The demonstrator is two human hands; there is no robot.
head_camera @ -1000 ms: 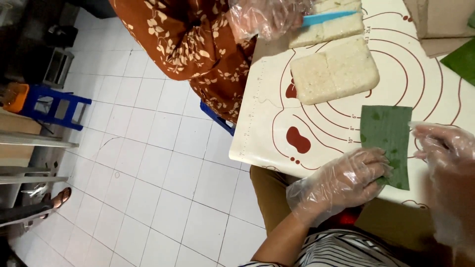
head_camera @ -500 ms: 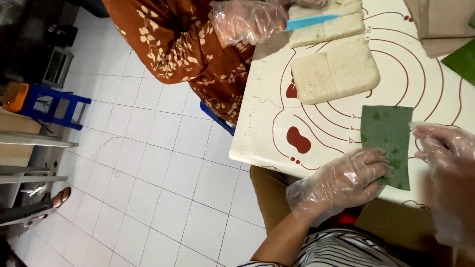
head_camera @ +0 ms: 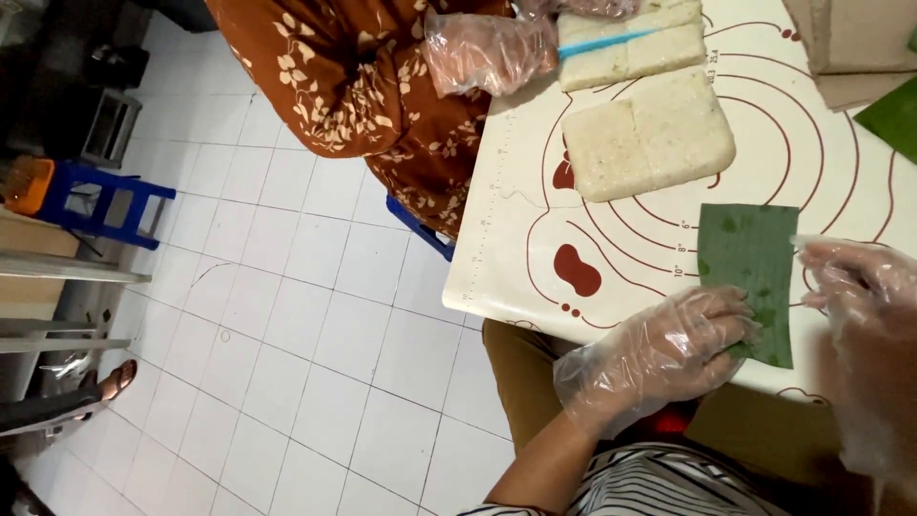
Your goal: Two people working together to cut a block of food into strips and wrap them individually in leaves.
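A green banana-leaf rectangle point(head_camera: 750, 272) lies on a white mat with red rings point(head_camera: 535, 239). My left hand point(head_camera: 659, 349), in a clear plastic glove, presses its fingertips on the leaf's near corner. My right hand point(head_camera: 860, 287), also gloved, rests by the leaf's right edge with fingers apart; it looks blurred. Past the leaf sits a pale slab of pressed rice cake point(head_camera: 650, 134), scored into pieces.
Across the mat a person in a brown floral garment point(head_camera: 363, 86) holds a gloved hand point(head_camera: 487, 48) beside a second slab point(head_camera: 630, 43) with a blue tool point(head_camera: 602, 43) on it. More leaf point(head_camera: 893, 119) lies far right. A blue stool point(head_camera: 91, 196) stands on the white tiled floor.
The other person's gloved hand has moved down along the mat's edge, away from the far slab. My hands and the leaf have stayed put.
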